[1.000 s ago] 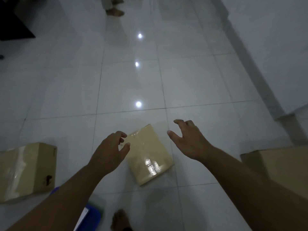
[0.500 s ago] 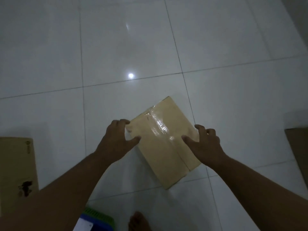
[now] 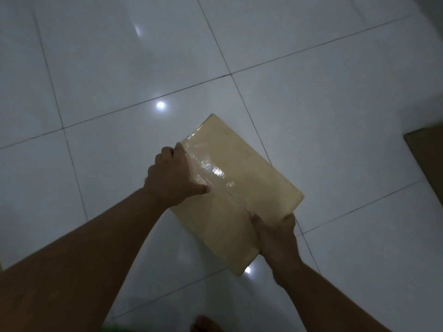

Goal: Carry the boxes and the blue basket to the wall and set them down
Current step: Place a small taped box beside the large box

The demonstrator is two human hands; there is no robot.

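A small tan cardboard box (image 3: 239, 188) sealed with shiny clear tape is in the middle of the view, tilted over the white tiled floor. My left hand (image 3: 172, 178) grips its left edge, thumb lying on the taped top. My right hand (image 3: 275, 238) holds the near right edge from below, fingers wrapped around the corner. The box looks lifted off the floor. The blue basket is not visible, apart from a faint green strip at the bottom edge.
Part of another cardboard box (image 3: 429, 164) shows at the right edge. Glossy white floor tiles (image 3: 119, 68) with lamp reflections fill the view. My bare foot (image 3: 206, 324) is at the bottom, just below the box.
My hands went from reaching toward the box to gripping both its sides. The box has risen and tilted, and my right hand has slid to its near corner. The view turned further down.
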